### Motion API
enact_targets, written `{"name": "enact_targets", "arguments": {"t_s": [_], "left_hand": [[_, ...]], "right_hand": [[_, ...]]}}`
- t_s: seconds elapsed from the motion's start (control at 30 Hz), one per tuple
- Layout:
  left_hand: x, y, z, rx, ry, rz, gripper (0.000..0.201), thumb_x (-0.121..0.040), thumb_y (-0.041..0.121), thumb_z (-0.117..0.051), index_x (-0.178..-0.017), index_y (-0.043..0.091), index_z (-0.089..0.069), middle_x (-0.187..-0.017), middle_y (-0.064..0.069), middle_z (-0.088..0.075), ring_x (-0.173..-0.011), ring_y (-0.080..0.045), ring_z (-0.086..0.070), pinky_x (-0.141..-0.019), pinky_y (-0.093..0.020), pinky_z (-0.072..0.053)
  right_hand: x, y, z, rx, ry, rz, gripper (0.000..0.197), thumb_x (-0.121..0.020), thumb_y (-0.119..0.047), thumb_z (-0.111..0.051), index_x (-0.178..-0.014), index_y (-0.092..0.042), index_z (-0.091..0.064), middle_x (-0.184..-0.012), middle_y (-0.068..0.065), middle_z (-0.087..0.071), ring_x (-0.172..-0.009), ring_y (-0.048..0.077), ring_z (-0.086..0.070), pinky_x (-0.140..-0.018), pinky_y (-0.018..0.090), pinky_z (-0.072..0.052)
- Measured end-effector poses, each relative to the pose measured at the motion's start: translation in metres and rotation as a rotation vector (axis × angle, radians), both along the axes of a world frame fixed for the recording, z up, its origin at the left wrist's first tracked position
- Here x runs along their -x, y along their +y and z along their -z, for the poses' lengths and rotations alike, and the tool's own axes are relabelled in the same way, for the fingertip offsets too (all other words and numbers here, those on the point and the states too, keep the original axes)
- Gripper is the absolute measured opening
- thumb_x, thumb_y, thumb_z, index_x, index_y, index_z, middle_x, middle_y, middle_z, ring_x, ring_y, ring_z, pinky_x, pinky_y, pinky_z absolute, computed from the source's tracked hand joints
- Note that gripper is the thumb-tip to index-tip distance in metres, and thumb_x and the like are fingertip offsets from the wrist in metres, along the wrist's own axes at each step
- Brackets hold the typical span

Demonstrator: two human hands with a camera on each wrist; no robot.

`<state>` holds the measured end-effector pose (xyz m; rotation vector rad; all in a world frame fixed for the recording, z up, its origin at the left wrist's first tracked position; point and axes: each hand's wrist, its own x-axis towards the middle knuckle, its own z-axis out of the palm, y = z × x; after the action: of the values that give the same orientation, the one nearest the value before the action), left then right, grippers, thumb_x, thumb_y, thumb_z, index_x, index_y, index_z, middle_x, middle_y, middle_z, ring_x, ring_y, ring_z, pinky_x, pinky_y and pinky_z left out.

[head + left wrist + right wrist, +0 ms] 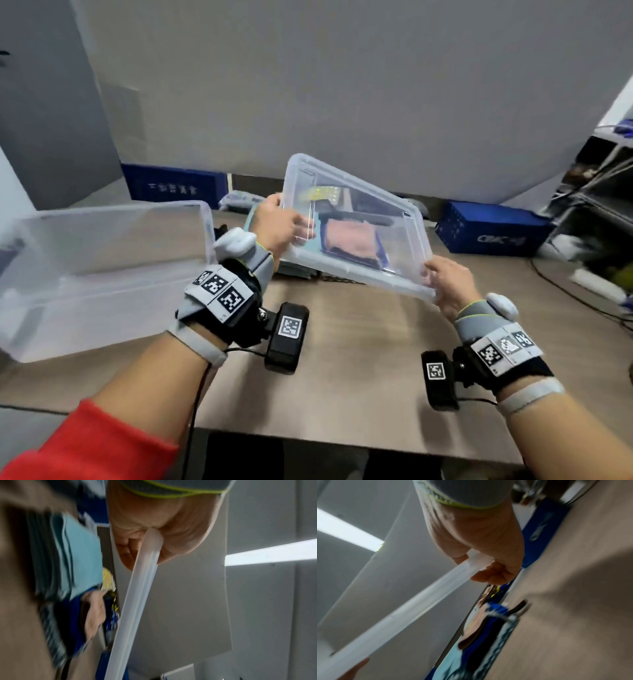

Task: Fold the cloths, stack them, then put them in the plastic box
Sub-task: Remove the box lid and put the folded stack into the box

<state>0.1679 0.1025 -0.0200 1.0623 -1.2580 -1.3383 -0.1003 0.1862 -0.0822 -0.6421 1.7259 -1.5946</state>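
Note:
I hold a clear plastic lid point(356, 219) tilted in the air above the table, far end raised. My left hand point(291, 226) grips its left edge and my right hand point(433, 277) grips its near right corner. In the wrist views the lid's rim point(137, 601) point(419, 601) runs between thumb and curled fingers of each hand point(154, 527) point(479, 540). Under the lid lies a stack of cloths point(298, 270), light blue, dark blue and pink point(82, 561) point(481, 635), partly seen through the plastic. The clear plastic box point(102, 267) stands open at the left.
Blue boxes point(489, 229) point(171, 186) sit at the table's back edge against a grey wall panel. A shelf unit point(599, 205) with clutter and cables point(565, 291) stands at the right. Bare brown tabletop point(359, 359) lies in front of the stack.

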Motion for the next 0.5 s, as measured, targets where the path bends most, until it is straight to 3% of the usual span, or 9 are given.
{"name": "enact_targets", "arguments": {"t_s": [0.07,0.17,0.23,0.33,0.4,0.5], "left_hand": [[0.039,-0.001,0.013,-0.039,0.048,0.001,0.035,-0.084,-0.014,-0.041,-0.115,0.001,-0.048,-0.075,-0.017,-0.063,-0.048,-0.021,-0.062,-0.04,-0.022,-0.044],[0.08,0.002,0.03,-0.101,0.09,0.0,0.037,-0.086,-0.014,-0.039,-0.121,-0.002,-0.043,-0.083,-0.022,-0.064,-0.041,-0.017,-0.062,-0.038,-0.021,-0.044],[0.112,0.008,0.04,-0.145,0.144,0.034,0.04,-0.09,-0.016,-0.036,-0.126,0.001,-0.038,-0.087,-0.027,-0.062,-0.037,-0.013,-0.061,-0.032,-0.019,-0.04],[0.138,0.013,0.056,-0.193,0.205,0.033,0.031,-0.09,-0.017,-0.039,-0.116,-0.001,-0.041,-0.084,-0.029,-0.059,-0.037,-0.014,-0.062,-0.031,-0.019,-0.041],[0.152,0.017,0.066,-0.234,0.191,0.046,0.032,-0.089,-0.013,-0.047,-0.121,-0.013,-0.041,-0.092,-0.03,-0.062,-0.045,-0.017,-0.066,-0.033,-0.025,-0.046],[0.167,0.027,0.074,-0.284,0.193,0.138,0.039,-0.087,-0.01,-0.057,-0.122,-0.014,-0.041,-0.096,-0.025,-0.065,-0.052,-0.021,-0.069,-0.043,-0.035,-0.056]], "right_hand": [[0.027,0.014,0.007,-0.037,-0.03,0.084,0.023,-0.089,-0.003,-0.055,-0.069,-0.015,-0.053,-0.062,0.004,-0.049,-0.047,0.013,-0.048,-0.043,0.017,-0.036],[0.048,0.024,0.014,-0.073,-0.124,0.135,0.008,-0.091,-0.016,-0.06,-0.086,-0.012,-0.056,-0.073,0.01,-0.053,-0.059,0.019,-0.056,-0.046,0.022,-0.041],[0.064,0.027,0.018,-0.07,-0.203,0.159,0.01,-0.089,-0.018,-0.063,-0.089,-0.012,-0.055,-0.078,0.011,-0.055,-0.063,0.02,-0.06,-0.048,0.025,-0.048],[0.075,0.024,0.024,-0.005,-0.305,0.231,0.014,-0.088,-0.017,-0.065,-0.099,-0.012,-0.058,-0.076,0.009,-0.056,-0.061,0.019,-0.059,-0.045,0.023,-0.052],[0.076,0.018,0.024,0.027,-0.346,0.241,0.005,-0.09,-0.013,-0.063,-0.092,-0.011,-0.059,-0.071,0.007,-0.059,-0.06,0.018,-0.058,-0.049,0.026,-0.054],[0.066,0.009,0.022,0.03,-0.372,0.143,0.012,-0.094,-0.009,-0.052,-0.085,-0.009,-0.06,-0.06,0.002,-0.071,-0.055,0.014,-0.066,-0.054,0.025,-0.056]]}}
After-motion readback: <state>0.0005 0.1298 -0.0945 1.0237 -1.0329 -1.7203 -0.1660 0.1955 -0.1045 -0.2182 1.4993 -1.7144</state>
